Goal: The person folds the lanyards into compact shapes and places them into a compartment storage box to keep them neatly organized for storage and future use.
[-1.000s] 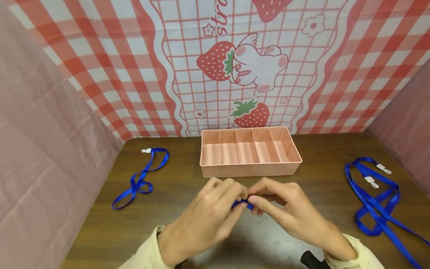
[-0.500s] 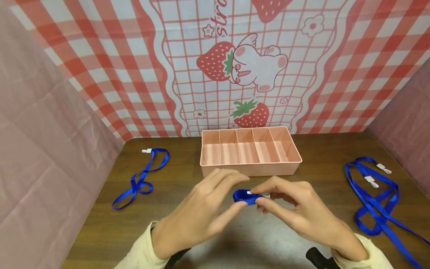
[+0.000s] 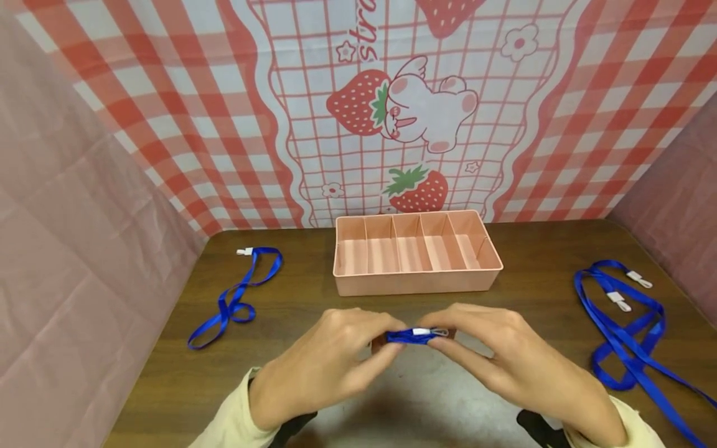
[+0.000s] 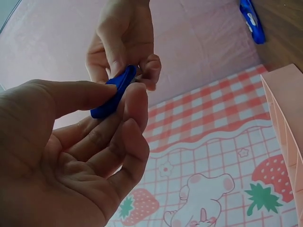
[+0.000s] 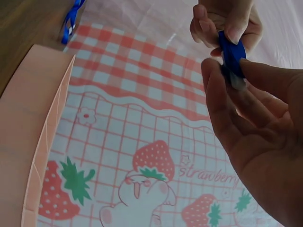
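Between the two hands is a blue lanyard (image 3: pixel 409 336), folded into a small flat bundle with its white clip (image 3: pixel 421 332) lying along the top. My left hand (image 3: pixel 336 358) pinches the bundle's left end between thumb and fingers. At the other end my right hand (image 3: pixel 504 354) pinches it near the clip. In the left wrist view the folded lanyard (image 4: pixel 113 97) shows edge-on between both thumbs and fingers. The right wrist view shows the same lanyard (image 5: pixel 233 54) held from both ends. Some of the fingertips are hidden behind the bundle in the head view.
Behind the hands stands a pink box (image 3: pixel 417 284) with several compartments. A loose blue lanyard (image 3: pixel 229 302) lies on the table (image 3: pixel 302 311) at left. More blue lanyard straps (image 3: pixel 622 336) with two white clips lie at right. A strawberry-patterned cloth (image 3: pixel 313 124) hangs behind.
The left hand lifted its fingers off the bundle, then closed on its left end again. The folded lanyard now shows flatter, with its white clip in sight on top.
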Tool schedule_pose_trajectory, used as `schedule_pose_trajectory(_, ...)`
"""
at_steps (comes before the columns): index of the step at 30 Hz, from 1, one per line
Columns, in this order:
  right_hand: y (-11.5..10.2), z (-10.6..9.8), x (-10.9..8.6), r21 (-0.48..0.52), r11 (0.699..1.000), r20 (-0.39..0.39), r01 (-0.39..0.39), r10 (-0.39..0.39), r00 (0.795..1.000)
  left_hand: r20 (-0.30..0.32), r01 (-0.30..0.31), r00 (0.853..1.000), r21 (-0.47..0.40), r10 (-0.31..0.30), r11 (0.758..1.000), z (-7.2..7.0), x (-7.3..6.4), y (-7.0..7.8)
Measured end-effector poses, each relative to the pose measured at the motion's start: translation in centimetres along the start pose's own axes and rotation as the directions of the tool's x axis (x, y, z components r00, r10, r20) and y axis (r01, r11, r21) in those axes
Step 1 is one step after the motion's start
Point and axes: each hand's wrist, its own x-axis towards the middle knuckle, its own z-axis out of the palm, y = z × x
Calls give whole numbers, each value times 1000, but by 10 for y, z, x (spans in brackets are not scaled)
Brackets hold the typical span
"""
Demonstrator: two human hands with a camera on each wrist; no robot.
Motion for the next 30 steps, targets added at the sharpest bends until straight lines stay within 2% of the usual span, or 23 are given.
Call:
schedule_pose_trajectory(3,0,2,2,-52,998,-24,35,-37,999,4,30,1000,-36,-30,999,1,-1,-2)
schedule_pose_trajectory(9,-1,2,5,-82,992,-40,93,-96,995,7,26,1000,-31,-25,999,4,-3,-5)
schedule_pose_trajectory(13,-1,1,5,-112,989,-54,97,-104,993,10,29,1000,-33,-28,999,6,-2,-6)
schedule_pose_trajectory(17,6,-7,3,-221,973,-104,60,-85,991,-9,19,1000,12,-19,1000,10,3,-13)
schedule_pose_trajectory(21,29,-26,-9,-367,929,-164,-33,-30,986,-41,43,998,150,-37,988,17,3,-28)
schedule_pose_trajectory(24,54,-41,-26,-433,895,-188,-112,32,982,-40,74,997,243,-67,967,24,-1,-45)
schedule_pose_trajectory(26,70,-49,-35,-472,864,-197,-174,89,976,-30,92,996,289,-87,953,28,-5,-57)
schedule_pose_trajectory(30,99,-59,-45,-549,785,-212,-288,203,956,-20,125,992,400,-128,908,35,-17,-82)
